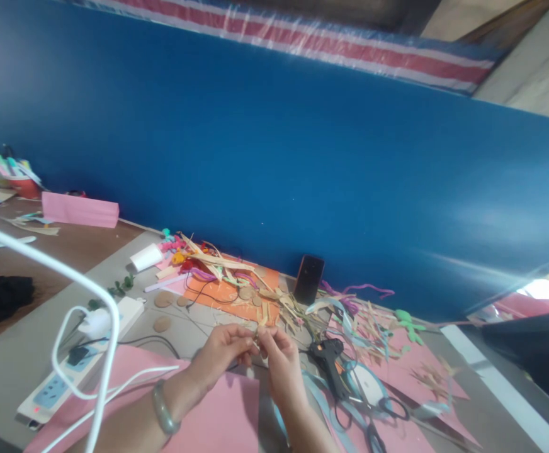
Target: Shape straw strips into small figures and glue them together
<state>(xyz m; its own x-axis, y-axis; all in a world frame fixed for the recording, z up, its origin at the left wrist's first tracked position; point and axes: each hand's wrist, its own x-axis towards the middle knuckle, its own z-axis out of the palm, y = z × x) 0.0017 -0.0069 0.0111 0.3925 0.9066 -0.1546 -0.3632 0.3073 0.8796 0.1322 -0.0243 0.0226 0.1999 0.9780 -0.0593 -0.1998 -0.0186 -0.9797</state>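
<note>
My left hand [230, 347], with a pale bangle [164, 408] round its wrist, is closed in a pinch. Against it, fingertips almost touching, my right hand [278, 358] is pinched as well. Between them is a small pale piece, mostly hidden by the fingers and too small to name. Both hands are above the edge of a pink paper sheet [222, 409]. Just beyond them lies an orange sheet [213, 296] strewn with pale strips [218, 259]. A black glue gun [331, 365] lies to the right of my right hand.
A white power strip [62, 384] and a white cable [109, 352] are at the left. A phone [309, 279] leans on the blue partition [274, 157]. Scissors [373, 434] and a ribbon roll [365, 384] lie at the right. A white cup [146, 257] is tipped over at the back.
</note>
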